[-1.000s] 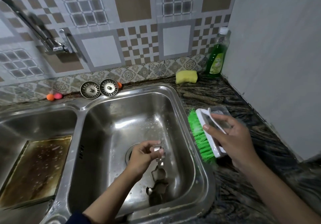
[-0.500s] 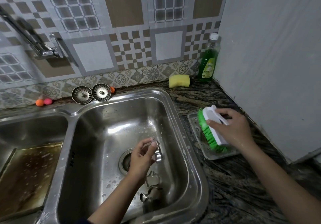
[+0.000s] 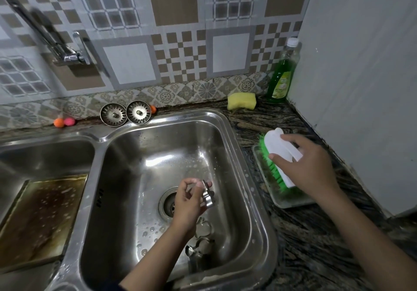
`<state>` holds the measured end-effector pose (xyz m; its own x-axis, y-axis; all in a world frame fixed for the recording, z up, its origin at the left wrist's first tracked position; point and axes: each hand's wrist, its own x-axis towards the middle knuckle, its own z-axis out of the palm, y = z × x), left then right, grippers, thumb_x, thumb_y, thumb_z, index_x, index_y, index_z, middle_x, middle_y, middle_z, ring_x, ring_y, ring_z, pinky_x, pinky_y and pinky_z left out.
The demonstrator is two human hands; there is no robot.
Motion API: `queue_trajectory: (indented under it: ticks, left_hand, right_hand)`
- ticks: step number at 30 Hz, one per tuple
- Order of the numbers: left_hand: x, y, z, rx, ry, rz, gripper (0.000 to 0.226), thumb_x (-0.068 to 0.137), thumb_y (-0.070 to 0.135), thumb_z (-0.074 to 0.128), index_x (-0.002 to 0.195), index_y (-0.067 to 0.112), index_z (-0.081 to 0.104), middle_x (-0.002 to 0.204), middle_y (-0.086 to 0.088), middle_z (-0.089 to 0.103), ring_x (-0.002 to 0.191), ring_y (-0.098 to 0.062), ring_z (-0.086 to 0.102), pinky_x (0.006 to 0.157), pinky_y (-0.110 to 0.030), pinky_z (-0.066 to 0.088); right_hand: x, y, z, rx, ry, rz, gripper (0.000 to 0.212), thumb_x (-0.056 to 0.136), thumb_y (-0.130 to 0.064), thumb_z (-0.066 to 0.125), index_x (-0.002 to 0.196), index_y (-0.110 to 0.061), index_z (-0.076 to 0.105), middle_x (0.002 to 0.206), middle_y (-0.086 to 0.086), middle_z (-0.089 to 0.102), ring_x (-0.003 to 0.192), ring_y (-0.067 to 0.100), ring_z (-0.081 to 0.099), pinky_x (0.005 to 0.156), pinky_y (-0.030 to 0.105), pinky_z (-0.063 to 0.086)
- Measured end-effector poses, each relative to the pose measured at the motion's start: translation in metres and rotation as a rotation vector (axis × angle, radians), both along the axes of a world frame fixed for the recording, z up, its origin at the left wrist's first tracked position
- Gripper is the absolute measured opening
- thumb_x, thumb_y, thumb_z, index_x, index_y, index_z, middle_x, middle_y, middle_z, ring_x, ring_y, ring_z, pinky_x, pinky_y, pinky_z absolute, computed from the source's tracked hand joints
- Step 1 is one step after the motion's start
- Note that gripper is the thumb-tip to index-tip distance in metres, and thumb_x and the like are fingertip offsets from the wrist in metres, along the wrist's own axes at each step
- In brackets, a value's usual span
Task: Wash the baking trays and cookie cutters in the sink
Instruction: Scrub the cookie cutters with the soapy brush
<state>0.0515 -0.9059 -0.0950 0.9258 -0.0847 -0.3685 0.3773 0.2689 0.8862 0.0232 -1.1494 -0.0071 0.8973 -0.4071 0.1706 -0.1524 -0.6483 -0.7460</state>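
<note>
My left hand (image 3: 188, 202) pinches a small metal cookie cutter (image 3: 208, 194) over the drain (image 3: 168, 202) of the right sink basin (image 3: 239, 162). More metal cookie cutters (image 3: 202, 237) lie on the basin floor below it. My right hand (image 3: 304, 166) grips a white scrub brush with green bristles (image 3: 276, 157), which rests bristles-down in a clear tray (image 3: 291, 200) on the counter right of the sink. A stained, burnt-looking baking tray (image 3: 40, 218) sits in the left basin.
A tap (image 3: 40, 28) juts from the tiled wall at upper left. Two sink strainers (image 3: 125, 113) and small orange and pink balls (image 3: 64, 122) sit behind the sink. A yellow sponge (image 3: 241, 101) and a green dish-soap bottle (image 3: 282, 74) stand at the back right, beside a white wall.
My right hand carried the brush from beside the sink rim rightward and set it down into the clear tray. My left hand kept the cutter over the drain.
</note>
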Motion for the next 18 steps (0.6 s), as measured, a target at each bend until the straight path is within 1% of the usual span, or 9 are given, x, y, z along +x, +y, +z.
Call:
queue_trajectory:
  ticks: [2, 4, 6, 8, 11, 12, 14, 16, 18]
  left_hand:
    - [0.000, 0.000, 0.000, -0.054, 0.053, -0.003, 0.006, 0.094, 0.015, 0.054, 0.098, 0.018, 0.051, 0.097, -0.010, 0.071, 0.075, -0.022, 0.068, 0.066, -0.034, 0.057]
    - [0.000, 0.000, 0.000, -0.131, 0.129, -0.014, 0.008, 0.093, 0.014, 0.054, 0.099, 0.018, 0.051, 0.097, -0.010, 0.070, 0.076, -0.022, 0.065, 0.073, -0.037, 0.053]
    - [-0.001, 0.000, 0.002, -0.211, 0.193, -0.035, 0.008, 0.091, 0.014, 0.055, 0.096, 0.020, 0.053, 0.097, -0.009, 0.068, 0.081, -0.024, 0.062, 0.076, -0.038, 0.049]
    - [-0.003, 0.002, 0.003, -0.246, 0.213, -0.040, 0.011, 0.087, 0.016, 0.058, 0.098, 0.017, 0.056, 0.095, -0.012, 0.064, 0.081, -0.025, 0.060, 0.074, -0.037, 0.047]
    - [-0.006, 0.008, 0.011, -0.269, 0.197, -0.034, 0.061, 0.066, 0.026, 0.070, 0.119, 0.001, 0.054, 0.101, -0.024, 0.057, 0.082, -0.030, 0.060, 0.071, -0.039, 0.051]
    - [-0.007, 0.011, 0.013, -0.296, 0.187, -0.040, 0.067, 0.061, 0.026, 0.071, 0.120, 0.000, 0.054, 0.100, -0.024, 0.059, 0.081, -0.031, 0.062, 0.071, -0.040, 0.054]
    - [-0.010, 0.020, 0.013, -0.332, 0.141, -0.048, 0.053, 0.064, 0.020, 0.066, 0.114, 0.005, 0.060, 0.091, -0.019, 0.066, 0.075, -0.029, 0.066, 0.067, -0.040, 0.057]
    - [-0.015, 0.027, 0.014, -0.336, 0.098, -0.070, 0.036, 0.071, 0.007, 0.056, 0.107, 0.013, 0.062, 0.082, -0.013, 0.070, 0.069, -0.025, 0.068, 0.060, -0.035, 0.058]
    - [-0.019, 0.030, 0.010, -0.299, 0.073, -0.089, 0.038, 0.081, -0.003, 0.049, 0.111, 0.015, 0.061, 0.083, -0.012, 0.071, 0.070, -0.024, 0.068, 0.059, -0.034, 0.057]
  right_hand:
    - [-0.004, 0.014, 0.008, 0.085, -0.058, 0.019, 0.049, 0.073, -0.033, 0.080, 0.117, -0.025, 0.062, 0.114, -0.006, 0.061, 0.094, 0.012, 0.056, 0.065, 0.026, 0.049]
    - [-0.007, 0.037, 0.005, 0.186, -0.058, 0.054, 0.049, 0.070, -0.032, 0.081, 0.115, -0.026, 0.063, 0.110, -0.008, 0.061, 0.090, 0.012, 0.060, 0.060, 0.019, 0.050]
    - [-0.008, 0.065, -0.011, 0.291, 0.013, 0.139, 0.049, 0.069, -0.030, 0.081, 0.114, -0.028, 0.062, 0.108, -0.007, 0.063, 0.087, 0.014, 0.065, 0.056, 0.019, 0.055]
    - [-0.008, 0.092, -0.034, 0.451, 0.073, 0.223, 0.047, 0.067, -0.030, 0.084, 0.109, -0.031, 0.063, 0.108, -0.002, 0.068, 0.087, 0.016, 0.069, 0.060, 0.024, 0.058]
    - [-0.008, 0.123, -0.061, 0.582, 0.094, 0.240, 0.046, 0.060, -0.039, 0.086, 0.101, -0.040, 0.064, 0.098, 0.004, 0.073, 0.083, 0.020, 0.072, 0.064, 0.033, 0.060]
    - [-0.008, 0.130, -0.065, 0.601, 0.085, 0.232, 0.044, 0.060, -0.038, 0.086, 0.099, -0.041, 0.064, 0.094, 0.004, 0.073, 0.081, 0.019, 0.072, 0.065, 0.035, 0.060]
    - [-0.006, 0.138, -0.069, 0.645, 0.069, 0.216, 0.039, 0.065, -0.028, 0.086, 0.098, -0.036, 0.066, 0.091, 0.004, 0.074, 0.080, 0.019, 0.072, 0.066, 0.036, 0.060]
    - [-0.003, 0.141, -0.071, 0.655, 0.068, 0.211, 0.039, 0.066, -0.026, 0.086, 0.099, -0.034, 0.067, 0.090, 0.005, 0.074, 0.079, 0.019, 0.072, 0.065, 0.035, 0.060]
    - [-0.003, 0.143, -0.073, 0.671, 0.071, 0.231, 0.041, 0.065, -0.028, 0.086, 0.100, -0.035, 0.067, 0.089, 0.005, 0.074, 0.078, 0.018, 0.072, 0.064, 0.036, 0.060]
